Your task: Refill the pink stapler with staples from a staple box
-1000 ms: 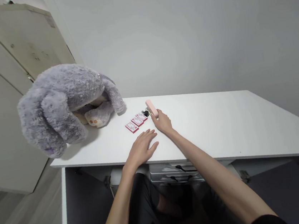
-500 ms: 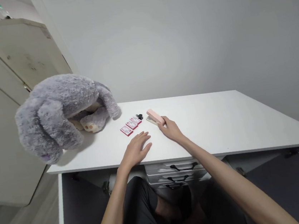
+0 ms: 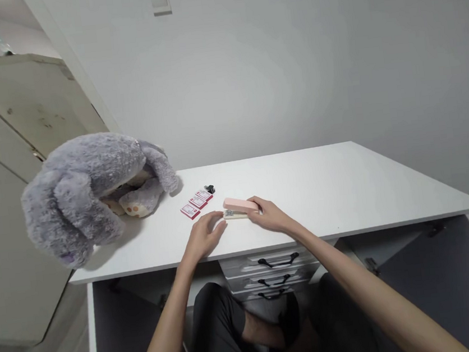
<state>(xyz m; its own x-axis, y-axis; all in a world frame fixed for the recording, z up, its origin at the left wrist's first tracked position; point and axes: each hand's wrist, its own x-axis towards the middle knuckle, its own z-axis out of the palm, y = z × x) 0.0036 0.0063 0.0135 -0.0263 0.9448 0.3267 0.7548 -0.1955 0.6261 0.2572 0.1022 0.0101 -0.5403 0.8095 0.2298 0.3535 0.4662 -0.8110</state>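
Note:
A pink stapler (image 3: 238,204) with a cream base lies on the white tabletop (image 3: 304,190), its front end facing left. Wrapped round its rear end is my right hand (image 3: 269,215). My left hand (image 3: 204,236) is at the stapler's front end, thumb and fingers apart, fingertips close to it; whether they touch I cannot tell. Just beyond the left hand sit three small red-and-white boxes (image 3: 197,202) in a slanting row. A small black clip-like thing (image 3: 210,189) is at the far end of that row.
A large grey plush toy (image 3: 99,174) takes up the table's left end. Behind the table rises a plain wall (image 3: 248,72). Under the front edge are drawers with black handles (image 3: 278,261), between open cabinet doors (image 3: 129,329).
The stapler has come nearer and turned, so its front now points left toward my left hand. The view has shifted slightly.

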